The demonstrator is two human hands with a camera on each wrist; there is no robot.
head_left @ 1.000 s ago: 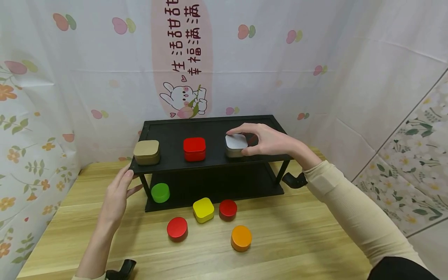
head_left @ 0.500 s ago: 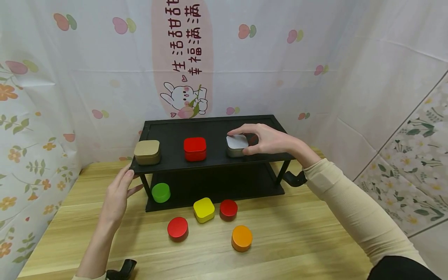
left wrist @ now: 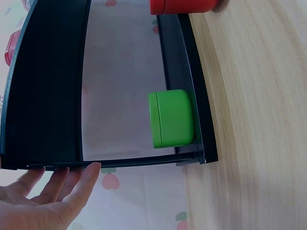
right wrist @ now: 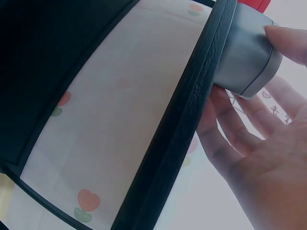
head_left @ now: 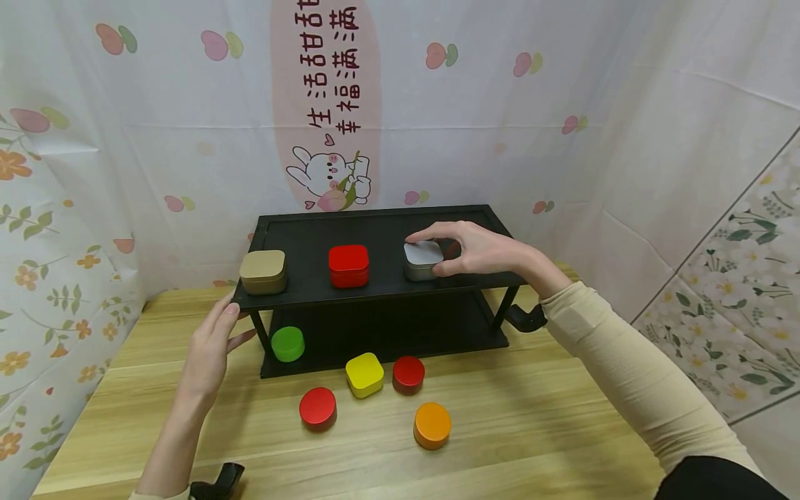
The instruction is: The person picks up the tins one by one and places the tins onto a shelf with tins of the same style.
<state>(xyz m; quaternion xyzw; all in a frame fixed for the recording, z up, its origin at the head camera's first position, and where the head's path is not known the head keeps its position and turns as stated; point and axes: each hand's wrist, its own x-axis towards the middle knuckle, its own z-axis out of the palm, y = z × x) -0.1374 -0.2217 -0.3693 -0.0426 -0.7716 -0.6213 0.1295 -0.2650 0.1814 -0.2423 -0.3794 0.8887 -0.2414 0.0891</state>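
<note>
My right hand (head_left: 481, 250) holds a silver square tin (head_left: 422, 258) between thumb and fingers. The tin sits on the upper deck of a black two-tier rack (head_left: 375, 226), close to its front edge. In the right wrist view, the thumb (right wrist: 290, 43) presses the tin's near side. At the rack's front left corner, my left hand (head_left: 209, 340) touches the upper deck's end with extended fingers. The left wrist view has those fingertips right at the end bar. A gold square tin (head_left: 263, 273) and a red square tin (head_left: 348, 267) stand on the same deck.
On the lower deck's left end stands a green round tin (head_left: 287, 344). In front of the rack, the wooden table (head_left: 531, 417) bears a yellow square tin (head_left: 364, 376), two red round tins (head_left: 317, 409) and an orange round tin (head_left: 432, 426). A patterned curtain (head_left: 206, 160) hangs behind.
</note>
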